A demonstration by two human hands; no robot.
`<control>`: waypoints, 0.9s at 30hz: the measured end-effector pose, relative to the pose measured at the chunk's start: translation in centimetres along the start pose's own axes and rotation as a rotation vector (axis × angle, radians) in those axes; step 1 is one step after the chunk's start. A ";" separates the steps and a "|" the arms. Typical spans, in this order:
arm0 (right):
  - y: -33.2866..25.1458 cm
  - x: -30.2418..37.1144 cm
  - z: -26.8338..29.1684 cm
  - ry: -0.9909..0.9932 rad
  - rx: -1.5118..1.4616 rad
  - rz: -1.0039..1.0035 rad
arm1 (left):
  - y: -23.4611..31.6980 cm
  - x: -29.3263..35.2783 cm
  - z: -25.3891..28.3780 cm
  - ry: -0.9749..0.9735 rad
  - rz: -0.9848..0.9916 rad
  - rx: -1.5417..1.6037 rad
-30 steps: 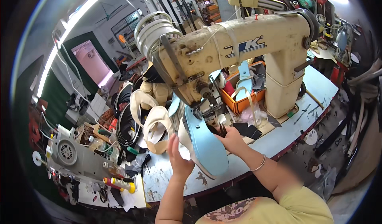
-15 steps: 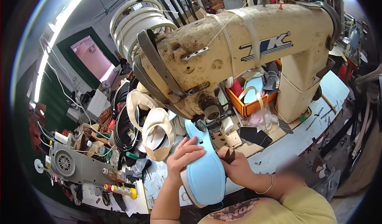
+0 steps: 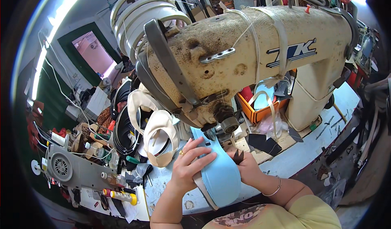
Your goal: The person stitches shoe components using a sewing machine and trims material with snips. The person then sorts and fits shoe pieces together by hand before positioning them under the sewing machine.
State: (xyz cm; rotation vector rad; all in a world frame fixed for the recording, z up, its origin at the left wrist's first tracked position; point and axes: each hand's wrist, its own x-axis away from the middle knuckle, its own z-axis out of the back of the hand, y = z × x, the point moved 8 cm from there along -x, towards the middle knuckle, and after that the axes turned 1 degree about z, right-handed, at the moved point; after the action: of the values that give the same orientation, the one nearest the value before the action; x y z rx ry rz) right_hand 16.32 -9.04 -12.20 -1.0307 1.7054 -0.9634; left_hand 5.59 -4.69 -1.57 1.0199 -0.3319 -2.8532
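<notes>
A light-blue shoe sole point(image 3: 222, 174) with a pale layer along its side is under the presser area of a worn cream sewing machine point(image 3: 195, 66). Its narrow end points toward the needle, and the wide end tilts over the table's front edge. My left hand point(image 3: 189, 166) grips the sole's left side, its fingers lying across the blue top and its thumb out of sight. At the opposite edge, my right hand point(image 3: 247, 170) is closed, with a small dark two-pointed tool point(image 3: 238, 157), apparently thread snips, sticking out of it. The machine's head hides the needle.
Cream curved shoe pieces point(image 3: 161, 137) lie left of the machine. Behind it stands an orange box point(image 3: 262, 109) holding blue and dark pieces. Black scraps point(image 3: 264, 143) rest on the right. A grey machine point(image 3: 81, 168), thread cones point(image 3: 123, 196) and bottles crowd the left.
My view has shifted closer, so the machine looks larger. The sole's wide end has swung to the right, with both hands still on it.
</notes>
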 end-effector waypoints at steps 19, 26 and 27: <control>0.7 -0.3 -0.3 0.069 -0.119 -0.174 | 0.4 0.6 0.6 -0.045 -0.051 0.082; 0.8 0.0 -0.1 0.127 -0.172 -0.183 | 3.5 1.3 0.8 -0.123 -0.293 -0.263; 0.7 0.1 -0.1 0.128 -0.176 -0.183 | 3.5 1.3 0.6 -0.150 -0.274 -0.275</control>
State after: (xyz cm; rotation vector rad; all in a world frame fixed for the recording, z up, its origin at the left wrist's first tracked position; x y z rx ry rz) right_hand 16.03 -8.89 -12.88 -1.2823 1.8512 -1.0271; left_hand 4.24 -8.23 -1.15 0.8598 0.2040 -3.1062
